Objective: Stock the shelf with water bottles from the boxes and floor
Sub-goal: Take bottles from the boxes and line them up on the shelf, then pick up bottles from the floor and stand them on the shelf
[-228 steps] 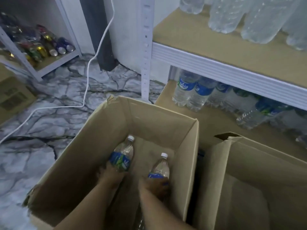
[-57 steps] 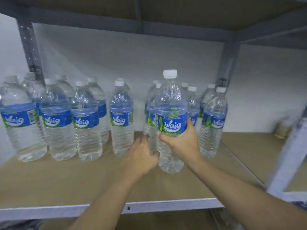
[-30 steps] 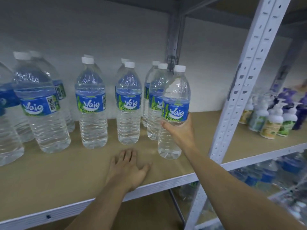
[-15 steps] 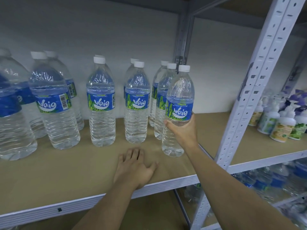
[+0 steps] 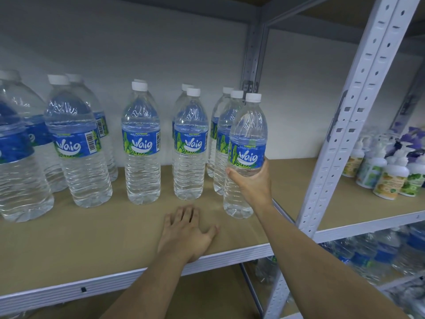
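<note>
The right hand (image 5: pixel 251 183) is gripping a Waig water bottle (image 5: pixel 247 139) at right of centre in the frame, fingers wrapped around the body just below the blue label, thumb on the near left side. The bottle is standing upright, white cap on top, its base sitting on or just above the shelf board (image 5: pixel 92 238); contact with the board cannot be confirmed from this angle. It is positioned at the right end of the row of stocked water bottles (image 5: pixel 142 146), just in front of and touching or nearly touching the neighbouring bottle (image 5: pixel 224 139) behind it.

The left hand (image 5: pixel 186 231) is lying palm down on the bare board at lower centre, fingers loosely spread, holding nothing, its wrist crossing the white front rail (image 5: pixel 115 282).

The stocked bottles are standing upright in pairs, front to back, running from centre to the left edge of the frame. A perforated white upright post (image 5: pixel 349 116) is rising at the right, dividing this bay from the next. In the far right bay, pump bottles (image 5: pixel 388 178) with floral labels are standing on the adjoining shelf. More water bottles (image 5: pixel 377 254) are showing blurred on the lower shelf at lower right.
</note>
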Motion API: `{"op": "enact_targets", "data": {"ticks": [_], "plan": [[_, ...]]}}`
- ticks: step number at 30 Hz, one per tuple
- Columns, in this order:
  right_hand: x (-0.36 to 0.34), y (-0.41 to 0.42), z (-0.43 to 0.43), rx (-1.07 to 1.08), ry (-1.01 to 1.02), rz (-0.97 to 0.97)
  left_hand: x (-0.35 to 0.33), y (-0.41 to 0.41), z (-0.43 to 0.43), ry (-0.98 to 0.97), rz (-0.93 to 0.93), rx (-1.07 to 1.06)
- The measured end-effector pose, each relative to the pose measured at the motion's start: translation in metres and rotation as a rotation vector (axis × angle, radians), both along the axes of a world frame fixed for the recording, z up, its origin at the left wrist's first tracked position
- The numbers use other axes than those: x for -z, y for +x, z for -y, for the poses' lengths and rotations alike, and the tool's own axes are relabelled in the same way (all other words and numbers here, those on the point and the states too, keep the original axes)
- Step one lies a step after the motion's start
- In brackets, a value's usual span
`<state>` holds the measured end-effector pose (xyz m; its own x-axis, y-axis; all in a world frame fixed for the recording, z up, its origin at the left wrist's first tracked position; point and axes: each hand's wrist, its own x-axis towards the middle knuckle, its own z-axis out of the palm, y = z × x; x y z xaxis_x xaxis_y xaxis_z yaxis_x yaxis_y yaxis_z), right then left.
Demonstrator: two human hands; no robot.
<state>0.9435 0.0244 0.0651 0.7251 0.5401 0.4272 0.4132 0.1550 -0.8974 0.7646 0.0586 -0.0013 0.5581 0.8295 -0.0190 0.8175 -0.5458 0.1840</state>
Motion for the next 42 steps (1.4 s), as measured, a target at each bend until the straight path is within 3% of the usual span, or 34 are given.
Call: {"op": "enact_targets", "data": {"ticks": [12, 24, 27, 32, 34, 37, 42], "plan": [[-0.001, -0.001, 0.001, -0.014, -0.003, 0.001, 0.002, 0.001, 0.0, 0.038, 0.047, -0.006], [-0.006, -0.006, 0.02, -0.148, -0.149, -0.024, -0.01, -0.007, 0.015, 0.035, 0.317, 0.01], [0.003, -0.01, 0.041, -0.132, -0.237, 0.058, -0.01, -0.009, 0.029, 0.044, 0.419, 0.064], [0.022, -0.005, 0.108, -0.179, -0.431, 0.283, -0.018, 0.012, 0.076, 0.085, 0.803, 0.036], [0.039, 0.003, 0.136, -0.211, -0.487, 0.398, -0.028, 0.037, 0.098, 0.084, 0.842, 0.125], [0.07, 0.021, 0.182, -0.214, -0.515, 0.375, -0.033, 0.083, 0.128, -0.047, 0.704, 0.319], [0.143, 0.041, 0.262, -0.035, -0.525, 0.033, 0.022, 0.142, 0.167, -0.304, 0.275, 0.49]]}}
